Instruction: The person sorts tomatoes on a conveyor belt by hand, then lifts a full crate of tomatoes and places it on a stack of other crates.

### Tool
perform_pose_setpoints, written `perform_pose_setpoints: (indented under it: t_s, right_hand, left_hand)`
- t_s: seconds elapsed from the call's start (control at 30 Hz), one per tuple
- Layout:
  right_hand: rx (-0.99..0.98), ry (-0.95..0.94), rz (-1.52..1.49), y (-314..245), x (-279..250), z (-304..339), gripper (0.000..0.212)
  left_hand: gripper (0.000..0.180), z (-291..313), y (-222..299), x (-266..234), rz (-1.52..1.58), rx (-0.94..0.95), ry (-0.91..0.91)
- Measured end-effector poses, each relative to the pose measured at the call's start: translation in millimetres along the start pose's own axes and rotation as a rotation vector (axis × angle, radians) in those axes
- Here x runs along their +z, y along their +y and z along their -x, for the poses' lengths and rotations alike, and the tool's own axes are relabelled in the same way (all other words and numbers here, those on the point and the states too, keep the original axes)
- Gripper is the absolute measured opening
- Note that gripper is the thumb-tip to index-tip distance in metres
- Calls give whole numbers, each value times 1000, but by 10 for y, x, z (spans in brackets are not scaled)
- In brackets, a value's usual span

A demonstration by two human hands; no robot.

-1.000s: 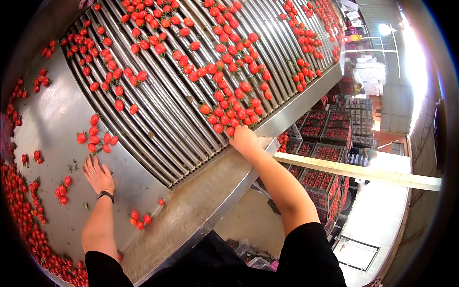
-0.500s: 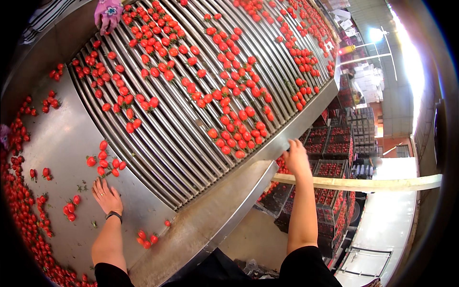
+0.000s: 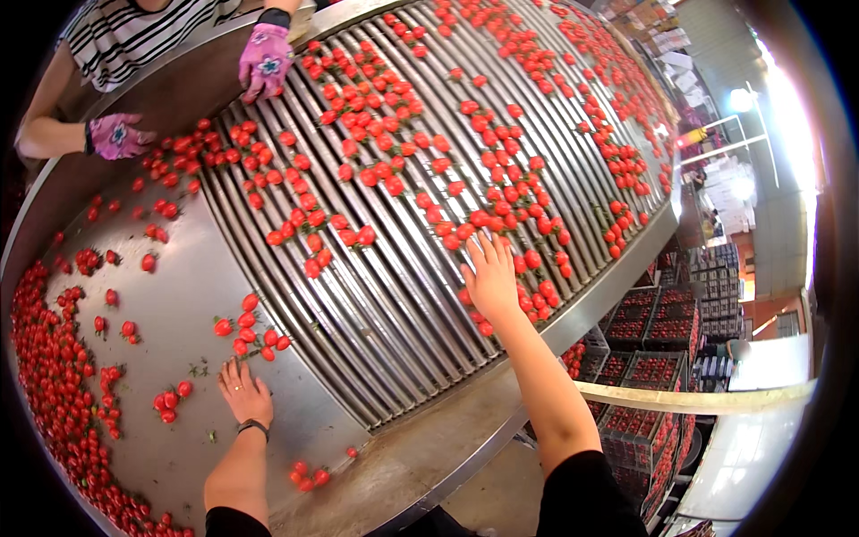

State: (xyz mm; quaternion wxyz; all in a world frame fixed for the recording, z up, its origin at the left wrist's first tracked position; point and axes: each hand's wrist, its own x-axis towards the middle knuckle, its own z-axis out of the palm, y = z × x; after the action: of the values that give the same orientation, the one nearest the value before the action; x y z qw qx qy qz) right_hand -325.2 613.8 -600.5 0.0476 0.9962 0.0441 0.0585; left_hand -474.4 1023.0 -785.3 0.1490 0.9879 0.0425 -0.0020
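Observation:
My left hand (image 3: pixel 242 391) lies flat with spread fingers on the smooth metal plate (image 3: pixel 295 394), a ring on one finger and a dark band on the wrist. Just beyond its fingertips is a small bunch of red cherry tomatoes (image 3: pixel 248 320) with green stems. Over the metal rollers (image 3: pixel 394 313) reaches my right hand (image 3: pixel 492 276), fingers extended and apart, among a group of loose tomatoes (image 3: pixel 537 300). Its fingertips are at the tomatoes, but whether they touch is unclear. Neither hand grips anything.
Across the machine, a co-worker in a striped top has two pink-gloved hands, one above the rollers (image 3: pixel 266 61), one by the plate (image 3: pixel 119 137). A dense tomato heap (image 3: pixel 54 376) lines the left rim. Stacked crates (image 3: pixel 649 376) and a pale beam (image 3: pixel 698 398) stand right.
My right hand has moved from outside the machine's edge onto the rollers among the tomatoes. My left hand stays on the plate. The view has shifted, bringing more of the co-worker into sight.

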Motion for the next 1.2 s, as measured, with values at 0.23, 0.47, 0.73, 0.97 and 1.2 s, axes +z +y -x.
perform_pose_setpoints:
  t_s: [0.23,0.47,0.73,0.97,1.2]
  right_hand:
    - [-141,-297,-152,-475,-589,1087,34]
    - [164,-239,-264,-135,-624,1808,21]
    - [257,-120,-248,-229,-544,1578,16]
    - [298,-142,-249,-209,-442,1704,16]
    - [310,-121,-237,-310,-396,1695,19]
  left_hand:
    - [42,29,-195,102,-15,-9,58]
    - [42,55,-201,189,34,-23,30]
    - [41,85,-330,216,13,-29,25]
    - [38,206,-509,266,322,-62,122]
    - [41,-864,-488,374,163,-67,225]
